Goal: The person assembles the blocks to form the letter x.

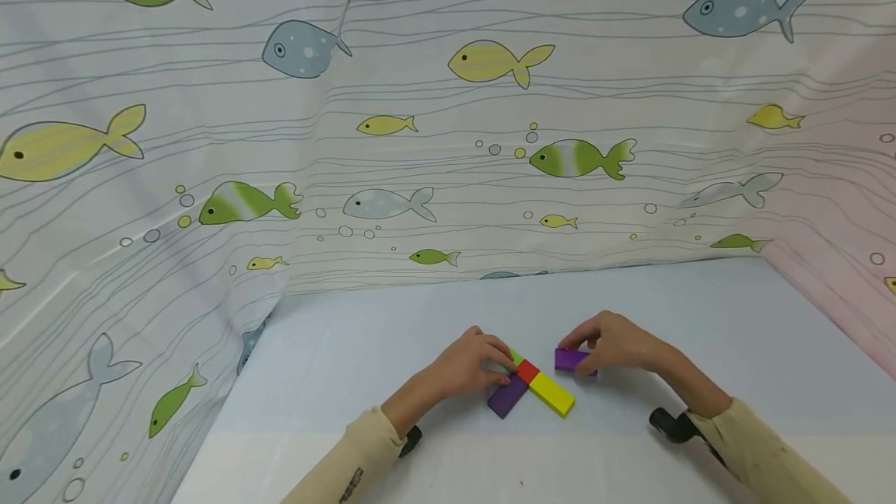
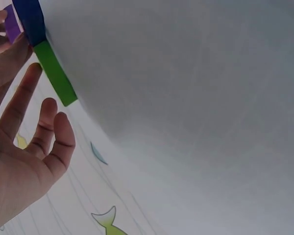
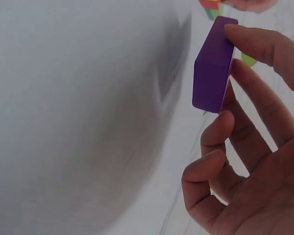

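Observation:
A red block (image 1: pixel 528 372) joins a yellow block (image 1: pixel 553 394), a dark purple-blue block (image 1: pixel 508 397) and a light green block (image 1: pixel 516 356) on the white table. My left hand (image 1: pixel 465 364) rests its fingertips at the corner of the red, green and dark blocks. In the left wrist view, one finger touches the side of the green block (image 2: pixel 56 76), below the blue block (image 2: pixel 32 22). To the right of the joined blocks, my right hand (image 1: pixel 619 344) pinches a separate purple block (image 1: pixel 568 358). The right wrist view shows this purple block (image 3: pixel 212 78) tilted, apart from its shadow.
The white tabletop (image 1: pixel 392 457) spreads around the blocks. A fish-printed sheet (image 1: pixel 420 162) hangs behind the table and along its sides. Black wrist devices (image 1: pixel 673 425) are strapped below the beige sleeves (image 1: pixel 763 449).

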The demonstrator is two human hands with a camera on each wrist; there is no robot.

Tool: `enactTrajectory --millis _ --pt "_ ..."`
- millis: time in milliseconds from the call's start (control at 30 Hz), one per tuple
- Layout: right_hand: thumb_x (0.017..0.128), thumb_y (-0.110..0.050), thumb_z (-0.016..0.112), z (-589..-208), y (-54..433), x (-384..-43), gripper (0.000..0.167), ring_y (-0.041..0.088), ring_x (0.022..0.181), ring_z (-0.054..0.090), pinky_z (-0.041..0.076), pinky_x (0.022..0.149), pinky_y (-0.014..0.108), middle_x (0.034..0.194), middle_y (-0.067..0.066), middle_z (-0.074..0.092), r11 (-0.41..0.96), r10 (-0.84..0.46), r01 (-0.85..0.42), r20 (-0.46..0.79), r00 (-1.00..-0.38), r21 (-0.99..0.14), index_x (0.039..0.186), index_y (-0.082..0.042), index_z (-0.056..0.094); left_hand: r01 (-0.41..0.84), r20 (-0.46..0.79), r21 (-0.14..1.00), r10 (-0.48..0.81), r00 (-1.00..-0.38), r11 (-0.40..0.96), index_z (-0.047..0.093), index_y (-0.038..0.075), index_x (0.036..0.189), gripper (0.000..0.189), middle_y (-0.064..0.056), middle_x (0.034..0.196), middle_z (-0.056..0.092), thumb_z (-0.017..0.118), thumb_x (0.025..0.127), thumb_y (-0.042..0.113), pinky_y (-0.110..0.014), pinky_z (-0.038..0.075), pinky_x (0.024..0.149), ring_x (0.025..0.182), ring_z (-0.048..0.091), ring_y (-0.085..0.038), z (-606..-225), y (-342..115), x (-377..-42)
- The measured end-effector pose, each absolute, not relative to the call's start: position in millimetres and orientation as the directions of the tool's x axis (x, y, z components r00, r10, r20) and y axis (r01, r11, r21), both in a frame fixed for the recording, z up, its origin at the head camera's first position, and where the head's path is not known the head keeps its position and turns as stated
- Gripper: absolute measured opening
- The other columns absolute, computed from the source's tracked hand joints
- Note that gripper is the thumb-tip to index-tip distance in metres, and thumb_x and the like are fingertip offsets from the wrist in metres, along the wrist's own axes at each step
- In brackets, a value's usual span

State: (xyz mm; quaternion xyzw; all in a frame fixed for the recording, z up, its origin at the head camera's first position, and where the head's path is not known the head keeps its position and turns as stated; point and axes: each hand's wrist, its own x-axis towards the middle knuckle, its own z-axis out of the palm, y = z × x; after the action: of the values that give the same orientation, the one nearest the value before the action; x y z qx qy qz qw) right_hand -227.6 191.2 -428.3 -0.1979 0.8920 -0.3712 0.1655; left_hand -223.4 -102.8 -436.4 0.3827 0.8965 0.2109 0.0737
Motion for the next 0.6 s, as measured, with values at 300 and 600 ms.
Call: enactTrajectory --millis 300,600 --pt "0.078 -0.018 0.083 -425.4 187.1 -238.8 0.034 0.024 0.095 0.056 0.049 0.072 0.032 0.103 -0.004 0.071 0.550 -0.614 -0.318 -0.116 -0.781 -0.772 0.111 -0.016 0.076 0.670 0.035 0.421 0.727 -0.686 0.611 0.079 0.021 0.105 0.020 0.012 0.110 0.068 0.078 0.086 0.026 -0.018 0.037 0.078 0.097 0.046 -0.009 -435.3 -102.3 -223.4" --pt "0.079 -0.020 0.083 -431.6 183.4 -249.8 0.032 0.021 0.091 0.058 0.049 0.074 0.032 0.100 -0.008 0.072 0.530 -0.673 -0.400 -0.083 -0.735 -0.748 0.110 -0.018 0.077 0.700 0.055 0.381 0.741 -0.670 0.604 0.080 0.021 0.105 0.020 0.012 0.108 0.069 0.079 0.085 0.027 -0.017 0.035 0.076 0.096 0.047 -0.008 -434.9 -102.3 -223.3"
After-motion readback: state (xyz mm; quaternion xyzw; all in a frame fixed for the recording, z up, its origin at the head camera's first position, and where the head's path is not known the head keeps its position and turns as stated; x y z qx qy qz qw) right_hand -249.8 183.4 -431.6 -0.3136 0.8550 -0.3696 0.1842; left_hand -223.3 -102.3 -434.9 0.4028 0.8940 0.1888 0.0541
